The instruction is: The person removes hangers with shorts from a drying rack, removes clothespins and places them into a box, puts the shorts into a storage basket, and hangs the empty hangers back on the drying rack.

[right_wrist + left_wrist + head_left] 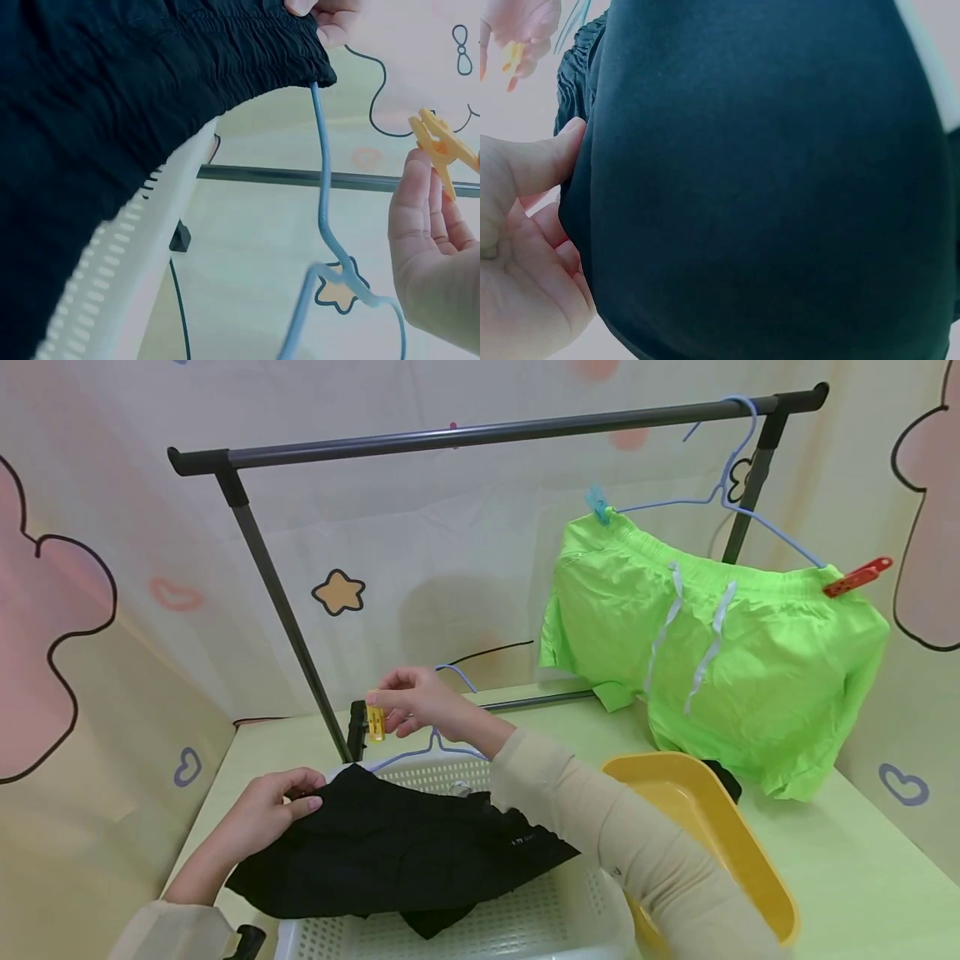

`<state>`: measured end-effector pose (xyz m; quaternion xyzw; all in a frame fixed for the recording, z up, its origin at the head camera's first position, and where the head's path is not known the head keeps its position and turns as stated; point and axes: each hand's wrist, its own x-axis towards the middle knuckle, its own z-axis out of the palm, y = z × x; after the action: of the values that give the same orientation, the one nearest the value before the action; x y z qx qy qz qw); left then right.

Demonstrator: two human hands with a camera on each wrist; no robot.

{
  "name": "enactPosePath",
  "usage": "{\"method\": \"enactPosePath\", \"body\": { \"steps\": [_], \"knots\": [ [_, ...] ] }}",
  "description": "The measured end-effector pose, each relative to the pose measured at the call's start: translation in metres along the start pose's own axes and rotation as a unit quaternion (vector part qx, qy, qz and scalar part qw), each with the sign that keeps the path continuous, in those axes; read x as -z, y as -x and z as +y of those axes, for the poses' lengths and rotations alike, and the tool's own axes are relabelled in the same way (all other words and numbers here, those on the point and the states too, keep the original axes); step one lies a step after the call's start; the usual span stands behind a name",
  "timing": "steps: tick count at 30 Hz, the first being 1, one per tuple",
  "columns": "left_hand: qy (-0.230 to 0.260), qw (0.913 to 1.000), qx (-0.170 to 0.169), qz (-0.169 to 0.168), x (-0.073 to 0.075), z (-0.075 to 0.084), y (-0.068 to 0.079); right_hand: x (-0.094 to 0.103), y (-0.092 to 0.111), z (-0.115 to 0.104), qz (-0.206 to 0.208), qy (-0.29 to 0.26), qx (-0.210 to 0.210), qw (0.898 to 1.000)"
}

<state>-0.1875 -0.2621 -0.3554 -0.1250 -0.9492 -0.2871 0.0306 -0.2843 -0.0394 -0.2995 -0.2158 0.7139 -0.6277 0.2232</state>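
Clip (376, 718), yellow, is hanging almost upright in the right hand (423, 702), its long axis running up and down in the head view; thumb and fingertips are pinching it. Below it and slightly to the left, the raised corner (352, 783) of the black garment (420, 852) is sitting near, with a gap showing between the two. The left hand (262, 814) is the nearer one to that corner: it is gripping the cloth just left of it, its thumb pressing on the edge while its fingers are bending behind, partly hidden. In the right wrist view the blue hanger (324, 187) is meeting the gathered edge (225, 86) at this same corner; whether its end is running inside the cloth or behind it, I cannot tell. The garment is stretching lengthwise from left to right over the white basket (525, 922), so the corner and the clip are both lying toward its left end. Well apart on the right, green shorts (757, 652) are hanging from the rail (487, 437), and a yellow tray (776, 906) is resting beside the basket.
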Motion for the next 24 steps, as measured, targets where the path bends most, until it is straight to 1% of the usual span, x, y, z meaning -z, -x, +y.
{"method": "enactPosePath", "body": {
  "steps": [5,13,20,24],
  "knots": [
    [0.000,1.0000,-0.003,-0.004,-0.001,0.000,0.001,0.008,0.009,-0.002,0.008,0.017,-0.001,1.000],
    [0.002,1.0000,-0.002,-0.004,0.000,0.001,0.002,0.023,0.023,-0.002,-0.005,0.029,0.007,1.000],
    [0.002,1.0000,0.002,-0.003,-0.002,-0.001,0.003,0.038,0.037,0.004,-0.009,0.049,0.015,0.999],
    [0.003,1.0000,0.003,-0.002,-0.002,-0.001,0.003,0.048,0.046,0.008,-0.005,0.053,0.011,0.999]
  ]
}}
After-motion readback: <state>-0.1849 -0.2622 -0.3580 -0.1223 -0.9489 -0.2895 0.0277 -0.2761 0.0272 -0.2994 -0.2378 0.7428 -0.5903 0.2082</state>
